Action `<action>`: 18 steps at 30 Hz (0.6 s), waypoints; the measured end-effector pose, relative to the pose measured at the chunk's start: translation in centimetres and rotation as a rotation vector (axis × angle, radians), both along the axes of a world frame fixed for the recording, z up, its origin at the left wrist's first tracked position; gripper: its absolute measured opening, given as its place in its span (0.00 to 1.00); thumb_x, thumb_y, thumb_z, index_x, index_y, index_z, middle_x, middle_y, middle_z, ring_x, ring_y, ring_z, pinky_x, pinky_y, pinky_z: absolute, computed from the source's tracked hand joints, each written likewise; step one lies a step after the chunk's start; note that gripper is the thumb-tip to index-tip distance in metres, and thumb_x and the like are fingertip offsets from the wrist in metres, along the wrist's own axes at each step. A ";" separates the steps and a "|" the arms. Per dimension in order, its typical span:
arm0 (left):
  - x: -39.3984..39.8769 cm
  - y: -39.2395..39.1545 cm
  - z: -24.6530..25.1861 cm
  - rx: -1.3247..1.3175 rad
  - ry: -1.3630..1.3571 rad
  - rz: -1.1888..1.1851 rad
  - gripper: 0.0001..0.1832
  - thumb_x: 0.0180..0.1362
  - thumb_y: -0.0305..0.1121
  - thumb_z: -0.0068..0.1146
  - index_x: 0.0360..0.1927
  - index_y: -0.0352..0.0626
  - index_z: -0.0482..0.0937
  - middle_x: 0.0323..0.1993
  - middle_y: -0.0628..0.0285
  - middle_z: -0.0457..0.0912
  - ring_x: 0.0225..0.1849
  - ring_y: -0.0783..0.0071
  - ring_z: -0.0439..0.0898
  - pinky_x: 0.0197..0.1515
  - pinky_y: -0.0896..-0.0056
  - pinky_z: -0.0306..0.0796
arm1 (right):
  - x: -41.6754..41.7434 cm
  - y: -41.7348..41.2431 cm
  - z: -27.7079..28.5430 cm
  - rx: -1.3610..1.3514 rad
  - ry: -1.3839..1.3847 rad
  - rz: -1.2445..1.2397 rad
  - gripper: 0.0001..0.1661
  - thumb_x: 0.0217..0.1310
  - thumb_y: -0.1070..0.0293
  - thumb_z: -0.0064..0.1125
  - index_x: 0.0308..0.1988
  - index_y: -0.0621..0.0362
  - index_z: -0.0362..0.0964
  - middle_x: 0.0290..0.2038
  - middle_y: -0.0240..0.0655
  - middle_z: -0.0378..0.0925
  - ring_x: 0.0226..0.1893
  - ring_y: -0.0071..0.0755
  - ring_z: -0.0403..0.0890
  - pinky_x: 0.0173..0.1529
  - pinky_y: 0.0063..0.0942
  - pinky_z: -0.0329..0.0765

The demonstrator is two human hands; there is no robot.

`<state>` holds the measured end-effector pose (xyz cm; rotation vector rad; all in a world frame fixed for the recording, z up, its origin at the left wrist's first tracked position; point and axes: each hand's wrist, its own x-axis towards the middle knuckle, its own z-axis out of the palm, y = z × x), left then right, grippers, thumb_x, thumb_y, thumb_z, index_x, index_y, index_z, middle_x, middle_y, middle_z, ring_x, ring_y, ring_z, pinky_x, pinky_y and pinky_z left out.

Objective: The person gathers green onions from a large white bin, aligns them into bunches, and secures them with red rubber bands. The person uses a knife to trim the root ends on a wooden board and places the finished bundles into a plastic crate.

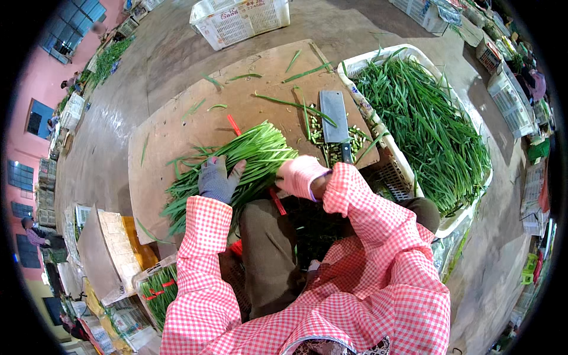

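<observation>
A thick bunch of green garlic chives lies on a wooden board, its pale stem ends toward the right. My left hand, in a grey glove with bare fingertips, grips the bunch from above, thumb and fingers spread across it. At the stem ends is my right hand in a pale pink glove; its fingers are blurred and partly hidden. A red strip runs beneath the bunch, showing on both sides. Right of the bunch, a cleaver with a black handle lies on chopped stem ends.
A white plastic crate heaped with loose chives stands against the board's right side. Loose leaves are scattered over the board. Beyond it stands another white crate. At lower left, a crate holds red-tied bunches.
</observation>
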<state>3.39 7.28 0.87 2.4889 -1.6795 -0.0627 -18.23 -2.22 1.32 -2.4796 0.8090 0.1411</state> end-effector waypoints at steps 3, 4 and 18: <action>-1.2 0.3 -0.2 -0.117 -0.039 -0.095 0.36 0.51 0.61 0.55 0.49 0.37 0.70 0.48 0.45 0.72 0.49 0.44 0.71 0.51 0.48 0.66 | 0.6 -1.6 1.0 0.010 0.076 -0.066 0.20 0.54 0.52 0.54 0.37 0.57 0.79 0.37 0.46 0.80 0.38 0.52 0.81 0.45 0.42 0.78; -1.6 0.5 0.2 -0.135 -0.014 -0.104 0.41 0.48 0.60 0.59 0.56 0.37 0.67 0.52 0.44 0.68 0.52 0.44 0.68 0.54 0.48 0.63 | 0.9 -2.2 1.0 -0.013 0.093 -0.076 0.20 0.54 0.53 0.54 0.37 0.58 0.79 0.37 0.47 0.80 0.39 0.52 0.81 0.44 0.42 0.78; -5.6 -3.1 -1.9 0.022 -0.335 -0.216 0.71 0.24 0.71 0.65 0.69 0.41 0.47 0.62 0.45 0.59 0.61 0.48 0.61 0.62 0.45 0.55 | -1.6 -2.7 -0.2 -0.060 -0.020 -0.095 0.18 0.53 0.56 0.53 0.33 0.59 0.80 0.32 0.50 0.80 0.35 0.53 0.82 0.40 0.43 0.78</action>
